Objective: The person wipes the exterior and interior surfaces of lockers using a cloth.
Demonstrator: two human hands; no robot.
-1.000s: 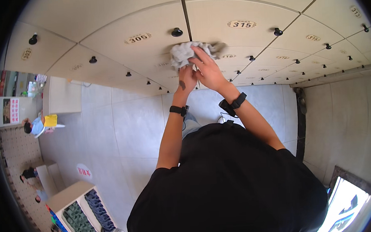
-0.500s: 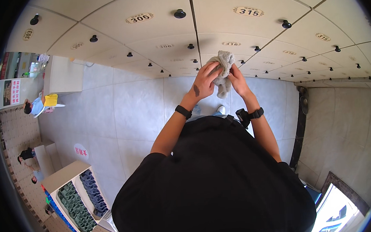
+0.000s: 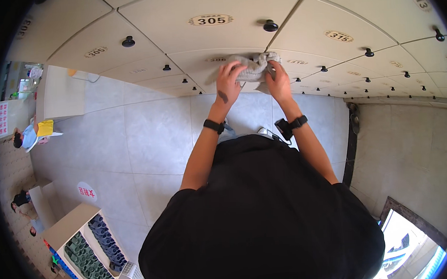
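Observation:
A bunched grey cloth (image 3: 252,68) lies against the cream locker doors (image 3: 200,3), at the seam under a black knob (image 3: 270,25). My left hand (image 3: 227,83) grips the cloth's left part with curled fingers, its wrist wearing a black band. My right hand (image 3: 279,82) holds the cloth's right part, thumb and fingers pressed on it; a black strapped device sits on that wrist. The cloth hides part of the door and of an oval label.
A tiled floor (image 3: 156,133) spreads below. At left are a counter (image 3: 64,93), several people (image 3: 26,136) farther off, and a rack of green and blue footwear (image 3: 87,250). A glass doorway (image 3: 403,236) is at lower right.
Since half a second ago, when the cloth hung bunched lower between my hands, both hands have lifted it leftward against the doors. The lockers have shifted within the view.

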